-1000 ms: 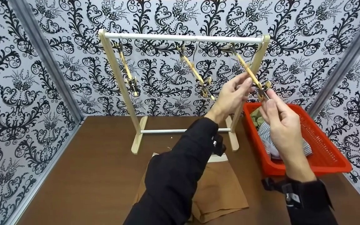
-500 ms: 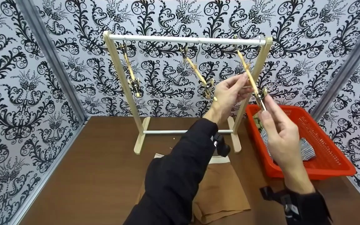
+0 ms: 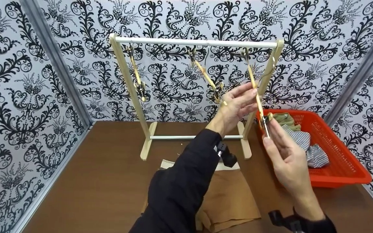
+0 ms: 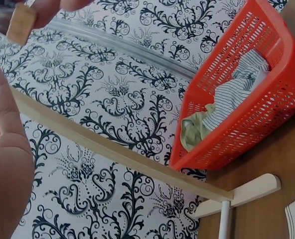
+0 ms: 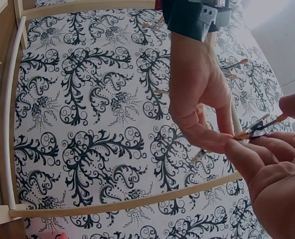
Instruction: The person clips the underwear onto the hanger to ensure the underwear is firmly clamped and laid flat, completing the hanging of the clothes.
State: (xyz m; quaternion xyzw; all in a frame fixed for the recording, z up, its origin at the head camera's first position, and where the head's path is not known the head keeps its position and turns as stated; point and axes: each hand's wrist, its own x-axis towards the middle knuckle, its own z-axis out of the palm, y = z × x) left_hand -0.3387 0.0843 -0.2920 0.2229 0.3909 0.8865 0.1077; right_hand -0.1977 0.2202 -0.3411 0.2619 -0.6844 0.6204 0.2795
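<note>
A wooden clip hanger (image 3: 251,76) slants in front of the rack's right post, with its wire hook below the top rail. My left hand (image 3: 238,103) pinches its bar near the middle. At the near end, the fingers and thumb of my right hand (image 3: 287,158) grip the metal clip (image 5: 257,127), seen also in the right wrist view. Two more clip hangers, a left one (image 3: 136,71) and a middle one (image 3: 207,76), hang from the rack (image 3: 193,42). Under my left sleeve, a brown garment (image 3: 231,197) with a pale waistband lies flat, partly hidden.
A red plastic basket (image 3: 335,183) stands on the table (image 3: 86,181) to the right of the rack. Inside are a green cloth (image 3: 285,119) and a striped cloth (image 3: 298,136). Patterned wall panels (image 3: 170,19) enclose the table behind and at the sides.
The hanger's hook has come off the top rail and dropped below it. Its near end has moved down toward me with my right hand, while my left hand has shifted slightly down.
</note>
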